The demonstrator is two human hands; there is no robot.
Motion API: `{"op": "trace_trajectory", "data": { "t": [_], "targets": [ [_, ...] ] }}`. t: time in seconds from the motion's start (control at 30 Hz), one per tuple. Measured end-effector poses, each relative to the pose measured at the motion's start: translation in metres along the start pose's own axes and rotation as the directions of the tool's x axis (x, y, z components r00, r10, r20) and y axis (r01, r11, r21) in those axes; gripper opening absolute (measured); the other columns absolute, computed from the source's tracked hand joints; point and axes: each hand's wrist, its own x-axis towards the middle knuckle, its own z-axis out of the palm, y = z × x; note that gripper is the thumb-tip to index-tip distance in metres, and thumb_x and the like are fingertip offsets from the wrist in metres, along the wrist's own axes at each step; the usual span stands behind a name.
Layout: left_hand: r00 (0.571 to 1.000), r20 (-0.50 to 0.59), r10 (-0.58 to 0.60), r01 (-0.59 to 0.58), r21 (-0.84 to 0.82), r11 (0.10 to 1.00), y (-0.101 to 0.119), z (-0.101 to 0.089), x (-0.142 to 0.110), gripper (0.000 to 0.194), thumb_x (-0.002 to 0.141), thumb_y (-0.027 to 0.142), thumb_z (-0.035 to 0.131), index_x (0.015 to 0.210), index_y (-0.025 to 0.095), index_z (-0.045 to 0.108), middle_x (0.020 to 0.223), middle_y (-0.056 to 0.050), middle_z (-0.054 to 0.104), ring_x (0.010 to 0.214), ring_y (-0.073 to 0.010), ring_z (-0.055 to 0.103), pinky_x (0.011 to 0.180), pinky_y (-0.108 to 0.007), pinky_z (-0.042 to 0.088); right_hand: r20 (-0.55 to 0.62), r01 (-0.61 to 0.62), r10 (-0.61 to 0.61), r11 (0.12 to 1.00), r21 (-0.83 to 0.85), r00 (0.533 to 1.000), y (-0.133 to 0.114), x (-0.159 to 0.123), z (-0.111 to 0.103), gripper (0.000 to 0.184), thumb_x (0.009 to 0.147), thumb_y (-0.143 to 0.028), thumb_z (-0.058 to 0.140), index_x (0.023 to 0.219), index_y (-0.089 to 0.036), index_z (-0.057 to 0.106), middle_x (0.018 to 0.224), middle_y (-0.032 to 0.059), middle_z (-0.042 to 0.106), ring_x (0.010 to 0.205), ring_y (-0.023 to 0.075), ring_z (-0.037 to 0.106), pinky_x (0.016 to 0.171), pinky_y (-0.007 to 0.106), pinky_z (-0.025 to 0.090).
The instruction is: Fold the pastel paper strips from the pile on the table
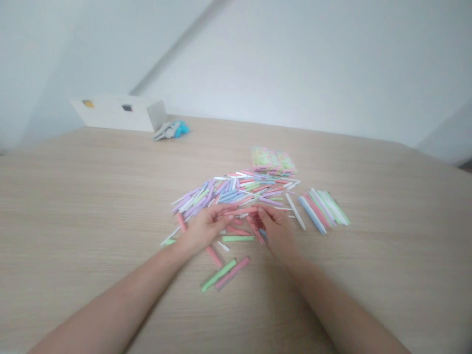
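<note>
A loose heap of thin pastel paper sticks [228, 192] in lilac, blue, pink, green and white covers the middle of the wooden table [92, 206]. My left hand [206, 227] lies at the heap's near edge, its fingers reaching right over the sticks. My right hand [276, 231] faces it, with fingertips bunched at the end of a pink stick [241, 211]. That stick spans the gap between my hands. Whether my left fingers grip it, I cannot tell. A green stick [238, 238] lies just below my hands.
Sticks sorted side by side [322, 214] lie to the right of the heap. Behind it sits a stack of pastel paper strips [273, 161]. A green stick [219, 274] and a pink stick [233, 273] lie nearer me. A white box [118, 113] and a grey-blue cloth bundle [171, 130] stand at the far edge.
</note>
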Motion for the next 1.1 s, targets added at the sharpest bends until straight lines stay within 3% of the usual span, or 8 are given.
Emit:
{"op": "trace_trajectory", "data": {
  "t": [0.13,0.27,0.53,0.7,0.9,1.0,1.1],
  "targets": [
    [0.999,0.047,0.003,-0.009,0.137,0.991,0.002,-0.003,0.0,0.042,0.08,0.036,0.061,0.115,0.012,0.062,0.086,-0.009,0.072,0.082,-0.0226,0.069,0.074,-0.031,0.054,0.034,-0.01,0.009,0.999,0.037,0.999,0.001,0.0,0.0,0.026,0.083,-0.035,0.053,0.095,-0.018,0.068,0.07,0.0018,0.063,0.059,0.0122,0.054,0.055,0.025,0.043],
    [0.999,0.039,0.033,-0.04,0.209,0.977,0.004,-0.004,0.001,0.042,0.08,0.035,0.061,0.113,0.01,0.064,0.072,-0.005,0.068,0.06,-0.0149,0.062,0.058,-0.024,0.05,0.058,-0.018,0.013,0.995,0.094,0.998,0.002,0.001,-0.001,0.025,0.083,-0.035,0.055,0.094,-0.017,0.068,0.069,0.0019,0.063,0.059,0.0116,0.054,0.055,0.025,0.043],
    [0.998,0.055,0.007,-0.021,0.248,0.969,-0.002,-0.006,0.003,0.042,0.081,0.036,0.059,0.114,0.011,0.062,0.07,0.0,0.057,0.047,-0.006,0.046,0.043,-0.016,0.038,0.071,-0.061,0.049,0.983,0.173,0.996,-0.001,-0.001,0.002,0.023,0.078,-0.036,0.061,0.09,-0.017,0.068,0.065,0.0006,0.061,0.054,0.01,0.053,0.046,0.021,0.038],
    [0.999,0.012,-0.04,0.039,0.079,0.996,-0.012,-0.014,0.009,0.038,0.08,0.038,0.062,0.109,0.013,0.062,0.069,0.0,0.059,0.046,-0.0042,0.045,0.041,-0.014,0.035,-0.028,-0.04,0.049,0.96,0.279,0.998,-0.006,0.004,-0.005,0.021,0.075,-0.036,0.064,0.086,-0.018,0.069,0.074,0.0017,0.064,0.063,0.0105,0.057,0.052,0.02,0.043],
    [0.993,-0.094,-0.077,0.052,-0.247,0.968,-0.008,-0.015,0.01,0.032,0.072,0.034,0.072,0.093,0.014,0.061,0.063,0.004,0.052,0.049,-0.0042,0.049,0.064,-0.025,0.055,-0.155,-0.004,0.049,0.961,0.276,0.987,-0.01,0.015,-0.021,0.018,0.069,-0.032,0.067,0.08,-0.017,0.068,0.07,0.0007,0.062,0.06,0.0099,0.054,0.046,0.019,0.04],
    [0.99,-0.102,-0.102,0.067,-0.296,0.953,-0.003,-0.015,0.009,0.027,0.074,0.033,0.071,0.088,0.013,0.059,0.059,0.006,0.052,0.038,-0.0009,0.039,0.063,-0.029,0.056,-0.167,0.02,0.008,0.986,0.163,0.986,-0.008,0.02,-0.025,0.018,0.07,-0.032,0.063,0.081,-0.018,0.067,0.071,0.0002,0.062,0.058,0.0102,0.053,0.046,0.02,0.04],
    [0.985,-0.117,-0.128,0.082,-0.333,0.939,-0.001,-0.015,0.01,0.022,0.076,0.028,0.068,0.089,0.014,0.058,0.058,0.006,0.052,0.036,-0.0007,0.038,0.064,-0.033,0.057,-0.165,0.049,-0.07,0.991,-0.129,0.984,-0.003,0.03,-0.026,0.019,0.074,-0.03,0.057,0.085,-0.018,0.067,0.072,0.0009,0.064,0.055,0.011,0.052,0.048,0.023,0.042]
  ]
}}
